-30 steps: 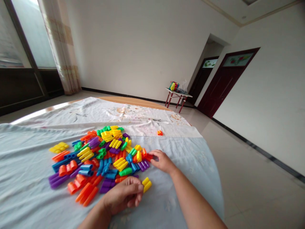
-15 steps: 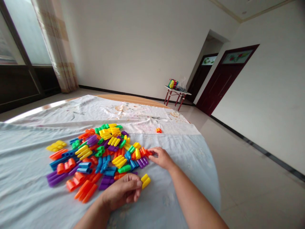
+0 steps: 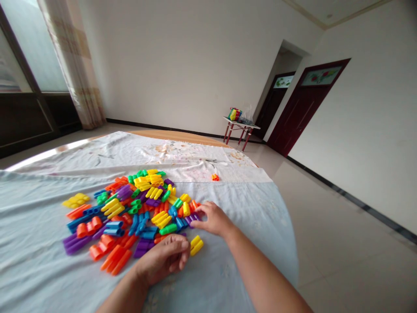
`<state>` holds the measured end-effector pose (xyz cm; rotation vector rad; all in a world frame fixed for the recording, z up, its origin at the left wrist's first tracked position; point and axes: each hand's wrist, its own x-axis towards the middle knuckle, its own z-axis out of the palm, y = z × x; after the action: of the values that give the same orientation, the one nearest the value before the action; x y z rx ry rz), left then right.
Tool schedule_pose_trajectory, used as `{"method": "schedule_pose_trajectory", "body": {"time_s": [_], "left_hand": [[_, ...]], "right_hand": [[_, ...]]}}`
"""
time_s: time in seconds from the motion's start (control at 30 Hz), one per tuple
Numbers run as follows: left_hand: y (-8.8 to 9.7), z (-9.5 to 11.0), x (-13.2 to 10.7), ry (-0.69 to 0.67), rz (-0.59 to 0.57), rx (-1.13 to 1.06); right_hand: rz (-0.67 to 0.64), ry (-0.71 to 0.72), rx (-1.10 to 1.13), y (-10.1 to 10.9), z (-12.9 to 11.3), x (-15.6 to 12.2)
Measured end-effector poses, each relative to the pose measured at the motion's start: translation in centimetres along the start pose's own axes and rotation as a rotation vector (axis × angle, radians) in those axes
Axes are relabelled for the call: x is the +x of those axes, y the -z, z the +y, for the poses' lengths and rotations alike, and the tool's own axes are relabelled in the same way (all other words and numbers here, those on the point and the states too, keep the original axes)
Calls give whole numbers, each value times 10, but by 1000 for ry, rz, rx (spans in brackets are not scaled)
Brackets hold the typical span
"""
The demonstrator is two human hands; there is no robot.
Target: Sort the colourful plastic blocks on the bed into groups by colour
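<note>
A heap of plastic bullet-shaped building blocks (image 3: pixel 140 230), joined in rows, covers the tablecloth in yellow, orange, blue, green and purple. My right hand (image 3: pixel 213 218) reaches the heap's right edge, thumb and forefinger apart around a purple block (image 3: pixel 192 218). Its fingertips are also near an orange block (image 3: pixel 194 204); a firm hold does not show. My left hand (image 3: pixel 167 255) rests at the heap's near side with its fingers curled in. Just right of its thumb lies a yellow block (image 3: pixel 196 246) on the cloth. I see nothing within the curled left fingers.
A small orange and yellow block (image 3: pixel 215 177) lies apart on the white cloth (image 3: pixel 137 150). A light blue cloth (image 3: pixel 254 243) covers the near table, its rounded edge on the right. Farther off, a small table (image 3: pixel 239 123) bears bags.
My right hand has shifted left and its thumb has spread down beside the purple block. My left thumb has drawn slightly back from the yellow block, which stays on the cloth.
</note>
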<state>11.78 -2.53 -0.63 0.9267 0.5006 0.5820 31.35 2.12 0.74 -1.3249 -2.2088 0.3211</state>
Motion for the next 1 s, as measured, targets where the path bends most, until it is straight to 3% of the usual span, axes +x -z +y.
{"method": "schedule_pose_trajectory", "body": {"time_s": [0.2,0.37,0.53,0.7,0.8,0.9,1.0], "left_hand": [[-3,2,-2,-8,43,49],[-5,4,-3,6,80,68],[-3,2,-1,-6,81,51],[-1,1,-2,-6,75,49],[0,0,-3,-17,63,63],[0,0,-4,-20,63,85],[0,0,-5,-14,69,108]], "right_hand": [[-93,-10,-89,-1,-18,1],[-80,-6,-68,27,9,0],[-162,2,-176,46,39,-8],[26,-248,-219,34,32,-14],[-12,-344,-258,21,26,-13],[-75,-254,-197,20,32,-12],[-81,-141,-118,33,51,-12]]}}
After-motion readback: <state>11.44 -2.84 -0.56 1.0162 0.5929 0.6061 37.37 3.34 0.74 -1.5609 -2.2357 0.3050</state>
